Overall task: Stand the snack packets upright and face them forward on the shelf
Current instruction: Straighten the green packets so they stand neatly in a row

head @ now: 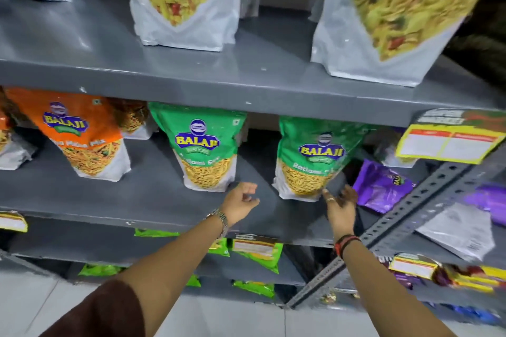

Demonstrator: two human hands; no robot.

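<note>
Brown sleeve point(109, 309), steel watch point(220, 217), red-black wristbands point(345, 243)

Bright, even light; wide-angle bending and motion blur smear the right edge.

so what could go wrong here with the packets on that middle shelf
The right hand is at the base of the right green packet, which leans; a nudge could tip it onto the purple packet lying beside it. The left hand is empty near the middle green packet and could knock it backward.
</note>
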